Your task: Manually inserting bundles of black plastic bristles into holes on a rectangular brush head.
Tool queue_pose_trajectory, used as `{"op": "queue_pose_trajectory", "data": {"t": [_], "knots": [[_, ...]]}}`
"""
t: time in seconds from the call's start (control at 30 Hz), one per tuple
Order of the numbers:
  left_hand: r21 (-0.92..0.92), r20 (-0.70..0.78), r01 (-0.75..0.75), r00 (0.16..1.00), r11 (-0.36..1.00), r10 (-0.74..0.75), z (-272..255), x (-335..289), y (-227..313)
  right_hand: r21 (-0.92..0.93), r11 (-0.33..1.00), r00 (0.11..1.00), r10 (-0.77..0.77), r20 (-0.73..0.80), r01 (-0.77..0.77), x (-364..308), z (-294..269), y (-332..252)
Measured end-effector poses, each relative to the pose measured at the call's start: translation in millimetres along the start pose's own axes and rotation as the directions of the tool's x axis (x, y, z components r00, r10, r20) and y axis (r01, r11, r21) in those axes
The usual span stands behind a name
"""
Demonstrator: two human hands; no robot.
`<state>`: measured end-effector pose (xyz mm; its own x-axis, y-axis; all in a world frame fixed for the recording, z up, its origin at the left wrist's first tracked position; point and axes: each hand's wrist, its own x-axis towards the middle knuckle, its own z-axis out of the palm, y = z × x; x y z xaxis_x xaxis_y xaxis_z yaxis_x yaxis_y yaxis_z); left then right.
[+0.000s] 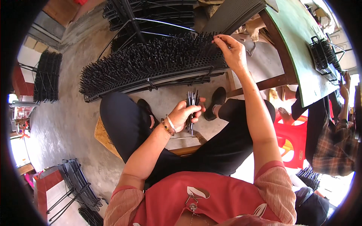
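A bundle of thin dark sticks (191, 98) stands in the grip of my left hand (184, 113), above the gap between my knees. Some of the sticks have paler, shiny stretches, and their lower ends poke out below my fingers. In front of me is a long black perforated rack (151, 83), its holes densely filled with upright black sticks (143, 56). At the rack's far right end, my right hand (234, 52) has its thumb and fingertips pinched together among the stick tops. Whatever is between those fingertips is too small to make out.
A green-topped table (290, 45) stands to the right, bearing another small filled rack (323, 52). A person in a plaid shirt (335, 147) works there near a red plastic stool (292, 139). Stacked black racks (47, 77) stand at the left, with more wire frames (77, 180) at lower left.
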<state>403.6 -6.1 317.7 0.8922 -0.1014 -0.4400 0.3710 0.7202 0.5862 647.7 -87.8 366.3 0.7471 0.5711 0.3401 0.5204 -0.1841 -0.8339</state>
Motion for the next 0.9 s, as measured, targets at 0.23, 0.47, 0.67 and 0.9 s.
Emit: {"op": "queue_pose_trajectory", "data": {"t": [0.23, 0.47, 0.67, 0.9], "knots": [[-0.193, -0.006, 0.024, 1.000, 0.981, -0.025, -6.6, 2.7, -3.3, 0.018, 0.999, 0.999, -0.027, 0.025, 0.027, -4.9, 3.4, -8.6], [-0.109, -0.030, 0.002, 1.000, 0.994, -0.006, -3.5, 0.9, -4.0, -0.012, 0.996, 0.996, -0.090, 0.004, 0.090, -9.0, 6.4, -8.4], [-0.055, -0.046, 0.013, 0.999, 0.998, -0.016, -4.2, 2.5, -1.8, -0.031, 0.990, 0.990, -0.141, -0.004, 0.141, -10.0, 12.6, -0.1], [0.037, -0.073, -0.003, 0.997, 0.999, 0.006, -4.9, 1.8, -1.6, -0.145, 0.977, 0.988, -0.154, 0.012, 0.154, -15.6, 14.9, -3.6]]}}
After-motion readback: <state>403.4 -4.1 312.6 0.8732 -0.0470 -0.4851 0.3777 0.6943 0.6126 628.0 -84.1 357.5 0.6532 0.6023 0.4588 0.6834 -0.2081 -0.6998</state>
